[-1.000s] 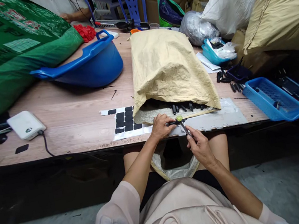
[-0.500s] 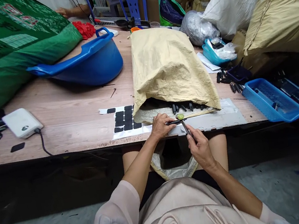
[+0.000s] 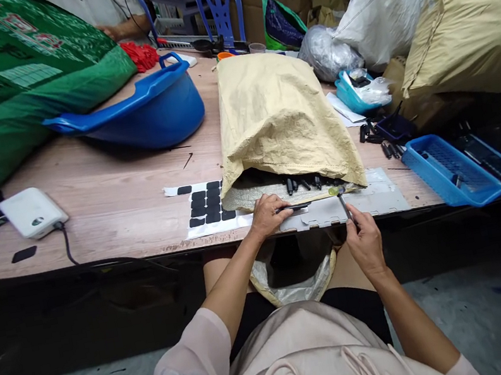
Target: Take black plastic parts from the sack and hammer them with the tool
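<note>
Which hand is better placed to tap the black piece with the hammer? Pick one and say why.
The right hand, most likely: it grips the hammer by the handle, with the head just right of the black piece. The left hand is taken up holding that piece.

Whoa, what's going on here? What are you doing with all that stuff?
A person sits at a wooden table. Their left hand holds a thin black piece near the table's edge, and their right hand grips a small hammer-like tool. Right now its head is off to the right of the black piece, not on it. Just beyond lies a beige sack, its mouth open toward the person, with little black parts showing inside.
</note>
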Tool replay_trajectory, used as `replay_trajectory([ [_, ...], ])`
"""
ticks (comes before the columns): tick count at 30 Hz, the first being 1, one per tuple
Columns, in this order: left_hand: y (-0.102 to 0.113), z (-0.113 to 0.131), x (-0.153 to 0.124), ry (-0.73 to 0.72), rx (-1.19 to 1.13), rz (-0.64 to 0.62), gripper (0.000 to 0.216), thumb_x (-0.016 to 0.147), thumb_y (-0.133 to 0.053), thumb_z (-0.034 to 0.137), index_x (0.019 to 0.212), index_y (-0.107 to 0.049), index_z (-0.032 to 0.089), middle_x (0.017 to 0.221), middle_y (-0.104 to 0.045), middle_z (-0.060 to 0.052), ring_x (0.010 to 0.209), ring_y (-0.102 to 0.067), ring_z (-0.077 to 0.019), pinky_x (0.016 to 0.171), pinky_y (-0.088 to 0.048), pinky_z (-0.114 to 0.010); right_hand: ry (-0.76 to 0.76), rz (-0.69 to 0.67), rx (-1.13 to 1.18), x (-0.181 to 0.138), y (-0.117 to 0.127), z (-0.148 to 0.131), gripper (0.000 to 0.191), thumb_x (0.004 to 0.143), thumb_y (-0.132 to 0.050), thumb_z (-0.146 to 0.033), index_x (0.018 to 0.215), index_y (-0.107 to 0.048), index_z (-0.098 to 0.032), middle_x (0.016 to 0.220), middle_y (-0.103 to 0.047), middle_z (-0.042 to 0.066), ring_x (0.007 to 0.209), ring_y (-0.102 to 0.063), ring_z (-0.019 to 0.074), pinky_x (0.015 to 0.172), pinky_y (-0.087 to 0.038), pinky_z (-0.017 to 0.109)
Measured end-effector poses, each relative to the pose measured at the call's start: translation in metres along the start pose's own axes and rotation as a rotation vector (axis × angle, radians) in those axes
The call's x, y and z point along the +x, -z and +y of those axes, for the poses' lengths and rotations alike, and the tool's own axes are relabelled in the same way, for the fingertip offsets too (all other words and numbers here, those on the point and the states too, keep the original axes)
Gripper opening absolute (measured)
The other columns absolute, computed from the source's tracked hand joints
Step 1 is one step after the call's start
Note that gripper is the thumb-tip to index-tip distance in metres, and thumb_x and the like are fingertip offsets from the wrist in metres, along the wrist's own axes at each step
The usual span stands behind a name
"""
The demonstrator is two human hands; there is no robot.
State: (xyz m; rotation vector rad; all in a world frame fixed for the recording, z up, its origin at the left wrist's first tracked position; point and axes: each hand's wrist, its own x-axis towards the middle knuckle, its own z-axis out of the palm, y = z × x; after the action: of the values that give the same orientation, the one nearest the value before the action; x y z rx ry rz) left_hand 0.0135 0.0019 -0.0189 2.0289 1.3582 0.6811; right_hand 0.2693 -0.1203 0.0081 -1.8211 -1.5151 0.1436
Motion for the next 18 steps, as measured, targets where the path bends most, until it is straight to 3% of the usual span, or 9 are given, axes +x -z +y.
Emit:
replay_trajectory([
  [6,0.003,-0.001,0.000,0.002,-0.023,-0.017,0.023,0.099,-0.060,0.033,0.102,-0.082,0.028,0.098,-0.074,-0.003,0.103,-0.058,-0.0241,0.098,-0.042,-0.041,-0.166,-0.062,-0.278,-0.002,-0.005,0.025,0.047,0.096,-0.050,-0.018,0.137,-0.073,-0.026,0.098,-0.063,0.007,0.081,-0.058,0.0188,0.075,-0.045,0.030],
  [13,0.004,0.000,0.000,-0.026,0.030,-0.005,0.039,0.106,-0.046,0.034,0.080,-0.072,0.023,0.089,-0.069,-0.004,0.098,-0.056,-0.0233,0.095,-0.041,-0.041,-0.158,-0.069,-0.308,-0.003,-0.011,0.024,0.049,0.097,-0.049,-0.015,0.140,-0.071,-0.027,0.093,-0.059,0.005,0.076,-0.054,0.0167,0.073,-0.040,0.029],
  [18,0.004,0.009,-0.015,-0.189,0.072,0.077,0.035,0.106,-0.048,0.036,0.088,-0.076,0.024,0.094,-0.070,-0.005,0.101,-0.055,-0.0241,0.097,-0.038,-0.045,-0.181,-0.067,-0.288,-0.003,-0.013,0.026,0.049,0.097,-0.050,-0.016,0.140,-0.071,-0.027,0.093,-0.058,0.004,0.074,-0.051,0.0156,0.072,-0.038,0.029],
])
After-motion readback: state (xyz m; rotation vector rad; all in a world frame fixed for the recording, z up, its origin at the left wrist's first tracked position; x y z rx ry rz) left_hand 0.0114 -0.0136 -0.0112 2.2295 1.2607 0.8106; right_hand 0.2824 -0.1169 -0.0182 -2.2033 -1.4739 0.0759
